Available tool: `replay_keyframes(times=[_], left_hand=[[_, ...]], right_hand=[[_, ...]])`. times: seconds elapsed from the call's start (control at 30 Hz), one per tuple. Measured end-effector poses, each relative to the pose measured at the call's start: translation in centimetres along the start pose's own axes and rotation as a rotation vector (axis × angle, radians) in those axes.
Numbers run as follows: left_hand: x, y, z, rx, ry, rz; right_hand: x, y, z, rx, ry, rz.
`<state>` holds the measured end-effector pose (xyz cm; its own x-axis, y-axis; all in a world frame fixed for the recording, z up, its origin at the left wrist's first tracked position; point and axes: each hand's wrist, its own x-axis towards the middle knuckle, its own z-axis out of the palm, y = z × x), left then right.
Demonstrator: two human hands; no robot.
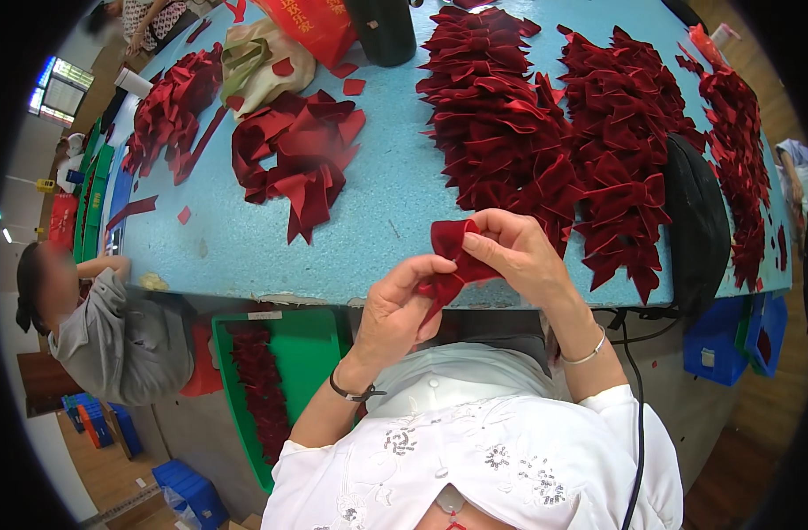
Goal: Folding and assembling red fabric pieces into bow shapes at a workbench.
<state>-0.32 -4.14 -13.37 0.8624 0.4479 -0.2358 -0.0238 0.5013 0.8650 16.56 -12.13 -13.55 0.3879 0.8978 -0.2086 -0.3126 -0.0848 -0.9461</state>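
A dark red velvet ribbon point(449, 237), partly folded into a loop, is held between my two hands just over the near edge of the blue table. My left hand point(404, 300) pinches its lower part, where a tail hangs down by the fingers. With thumb and forefinger my right hand point(513, 252) grips the upper loop. Beyond the hands lies a loose heap of cut red ribbon strips point(311, 150). Stacked rows of finished red bows point(492, 106) cover the table to the right of it.
A green crate point(324, 340) with a row of bows stands below the table at left. A black bag point(697, 225) hangs at the right edge, near a dark cable point(635, 389). At the back stands a dark cylinder point(382, 31). A person in grey point(126, 344) sits at left.
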Motion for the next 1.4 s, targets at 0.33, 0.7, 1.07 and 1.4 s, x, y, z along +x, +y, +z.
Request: replay_keyframes(times=[0.33, 0.7, 1.07, 1.4], left_hand=[[-0.8, -0.1, 0.5, 0.045, 0.048, 0.079], [0.1, -2.2, 1.4, -0.060, 0.419, 0.408], [-0.3, -1.0, 0.0, 0.404, 0.235, 0.425], [-0.8, -0.2, -1.1, 0.129, 0.084, -0.054]], right_hand=[[-0.6, 1.2, 0.2, -0.345, 0.075, -0.387], [-0.9, 2.4, 2.7, 0.119, 0.360, -0.258], [0.1, 2.7, 1.0, 0.034, 0.172, -0.095], [-0.3, 2.5, 1.0, -0.044, 0.159, -0.150]])
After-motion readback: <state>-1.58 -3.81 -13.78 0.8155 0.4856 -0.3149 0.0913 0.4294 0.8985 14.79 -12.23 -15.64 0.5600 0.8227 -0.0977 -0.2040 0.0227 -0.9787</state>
